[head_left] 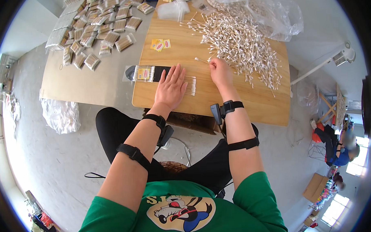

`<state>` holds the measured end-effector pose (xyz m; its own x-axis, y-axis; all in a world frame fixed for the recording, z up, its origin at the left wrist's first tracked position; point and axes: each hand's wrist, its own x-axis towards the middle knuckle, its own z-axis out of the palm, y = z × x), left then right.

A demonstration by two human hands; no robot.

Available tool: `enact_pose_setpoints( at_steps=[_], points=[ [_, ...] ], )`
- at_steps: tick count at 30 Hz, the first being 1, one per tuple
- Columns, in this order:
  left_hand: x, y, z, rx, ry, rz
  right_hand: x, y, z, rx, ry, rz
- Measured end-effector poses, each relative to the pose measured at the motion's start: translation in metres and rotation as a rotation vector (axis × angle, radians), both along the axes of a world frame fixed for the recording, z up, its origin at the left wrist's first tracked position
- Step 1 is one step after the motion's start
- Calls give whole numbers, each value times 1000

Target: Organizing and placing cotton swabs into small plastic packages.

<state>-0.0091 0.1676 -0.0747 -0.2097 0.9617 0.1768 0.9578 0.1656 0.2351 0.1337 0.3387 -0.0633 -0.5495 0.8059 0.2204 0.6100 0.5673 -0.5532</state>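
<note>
My left hand [171, 87] lies flat on the wooden table [250, 107], fingers stretched out. It covers part of a black strip [158, 72] and the near end of a row of cotton swabs [191, 86], which shows to its right. Left of the hand, a clear bag of cotton swabs with a yellow card [144, 73] lies at the strip's left end. My right hand [222, 73] is closed in a pinch at the left edge of a large loose heap of cotton swabs [242, 44]. A single cotton swab [200, 60] sticks out leftward from its fingertips.
Many filled swab packets [104, 26] are heaped on a grey table [90, 84] at the left. Small yellow cards [160, 44] and clear empty bags [173, 11] lie farther back. A big plastic bag [278, 18] borders the heap. Another person [340, 149] sits far right.
</note>
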Motion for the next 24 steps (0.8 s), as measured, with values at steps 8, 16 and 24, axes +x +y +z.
enact_pose_setpoints(
  at_steps=[8,16,24],
  points=[
    [-3,1,-5,-58,-1,5,1,-103,3,230,-161,187],
    [-3,0,-2,-32,-25,-13,0,-108,-9,254,-279,180],
    [-3,2,-4,-95,27,-3,-5,-115,-12,265,-274,131]
  ],
)
